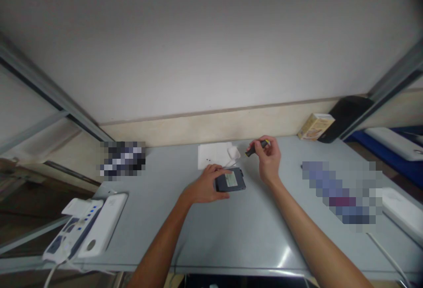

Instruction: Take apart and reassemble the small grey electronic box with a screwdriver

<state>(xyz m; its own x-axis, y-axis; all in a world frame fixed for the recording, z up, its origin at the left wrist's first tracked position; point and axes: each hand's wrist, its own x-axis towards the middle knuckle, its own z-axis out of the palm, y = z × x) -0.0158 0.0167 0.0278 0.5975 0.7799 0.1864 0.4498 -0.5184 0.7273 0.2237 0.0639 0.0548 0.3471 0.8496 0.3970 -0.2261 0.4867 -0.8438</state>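
My left hand (207, 185) grips the left side of a flat dark rectangular device (237, 185), fingers along its far edge and thumb at its near edge. The device lies on the grey table and bears a pale label (231, 179). In my right hand (269, 158) is a screwdriver (254, 148) with a black and yellow handle. It is tilted, its thin shaft pointing down and left toward the device's far edge; whether the tip touches cannot be made out. Behind the device, a white sheet of paper (211, 152) carries several tiny dark bits and a small white object (234, 153).
A white power strip (77, 226) and a long white case (105, 226) lie at the left of the table (148, 230). A yellow box (316, 126) and a black panel (346, 118) stand at the back right. Blurred-out items lie on both sides. A white device (403, 213) sits far right.
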